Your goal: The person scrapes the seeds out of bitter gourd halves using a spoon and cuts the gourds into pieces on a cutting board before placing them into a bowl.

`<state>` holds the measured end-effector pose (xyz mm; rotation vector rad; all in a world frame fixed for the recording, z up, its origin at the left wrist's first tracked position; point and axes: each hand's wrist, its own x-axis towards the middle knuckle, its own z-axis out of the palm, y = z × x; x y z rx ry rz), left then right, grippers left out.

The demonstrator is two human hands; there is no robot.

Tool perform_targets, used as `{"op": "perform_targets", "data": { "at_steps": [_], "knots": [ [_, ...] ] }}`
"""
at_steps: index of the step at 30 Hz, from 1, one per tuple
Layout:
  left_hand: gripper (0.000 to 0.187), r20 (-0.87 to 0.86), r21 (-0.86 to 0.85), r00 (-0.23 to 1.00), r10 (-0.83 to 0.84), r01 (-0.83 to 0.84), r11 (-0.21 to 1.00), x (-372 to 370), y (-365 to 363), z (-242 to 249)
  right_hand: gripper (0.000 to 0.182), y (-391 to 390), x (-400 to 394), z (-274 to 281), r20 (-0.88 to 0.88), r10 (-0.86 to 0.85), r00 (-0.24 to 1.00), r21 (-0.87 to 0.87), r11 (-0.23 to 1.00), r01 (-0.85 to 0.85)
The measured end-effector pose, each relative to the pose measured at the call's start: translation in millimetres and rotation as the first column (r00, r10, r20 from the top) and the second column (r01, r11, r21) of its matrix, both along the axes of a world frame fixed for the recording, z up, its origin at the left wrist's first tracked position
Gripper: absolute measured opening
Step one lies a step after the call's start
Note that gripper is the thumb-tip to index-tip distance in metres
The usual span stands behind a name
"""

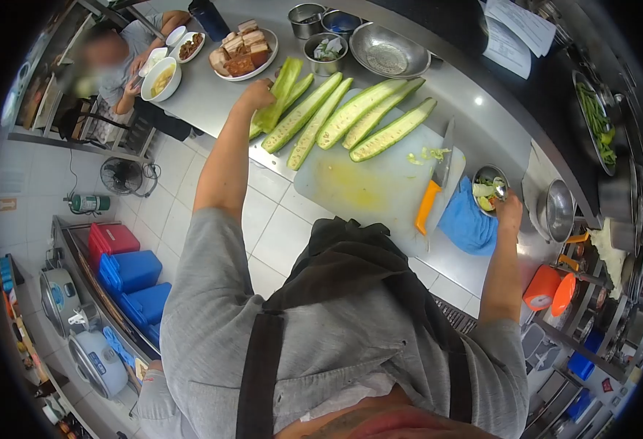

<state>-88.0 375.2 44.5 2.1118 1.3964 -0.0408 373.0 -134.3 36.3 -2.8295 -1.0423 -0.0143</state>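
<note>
My left hand (260,95) grips the upper end of a hollowed green vegetable half (283,91) at the left end of a row of long pieces. Several cut halves (370,113) with pale flesh lie side by side, partly on the white cutting board (343,186). At the right, my right hand (509,210) is closed at the rim of a small metal bowl (489,175) of green scraps, on what looks like a metal spoon (499,190). An orange-handled knife (429,203) lies on the board, near small green bits (430,154).
A blue cloth (469,223) sits by the bowl. Behind the vegetables stand a plate of meat chunks (269,64), metal containers (326,67) and a wide metal bowl (389,66). Another person (128,62) sits at the far left near bowls of food (162,91).
</note>
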Motion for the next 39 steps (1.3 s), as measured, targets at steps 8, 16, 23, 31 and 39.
{"op": "perform_targets", "data": {
  "at_steps": [8,16,23,31,39],
  "knots": [
    [0.049,0.002,0.339,1.0,0.03,-0.029,0.94,-4.0,-68.1,-39.4,0.022,-4.9,0.1,-0.8,-0.082,-0.134,0.988,0.145,0.979,0.145],
    [0.055,-0.211,0.119,0.977,0.032,-0.007,0.993,6.7,-95.4,-54.8,0.023,-20.0,7.5,-19.6,0.003,-0.083,0.997,0.11,0.991,0.082],
    [0.058,0.457,-0.407,0.83,0.321,-0.126,0.905,-15.3,-118.7,-20.8,0.024,-30.7,17.9,-44.2,-0.019,-0.162,0.987,0.158,0.974,0.163],
    [0.067,0.772,-0.625,0.443,0.456,0.4,0.67,-1.6,-209.9,15.5,0.043,-20.4,-22.2,10.2,-0.1,-0.313,0.945,0.093,0.942,0.322],
    [0.091,0.692,-0.722,0.622,0.366,0.585,0.37,155.4,-298.3,27.6,0.027,-25.6,-3.4,-24.3,0.004,-0.112,0.994,0.225,0.968,0.108]
  ]
}}
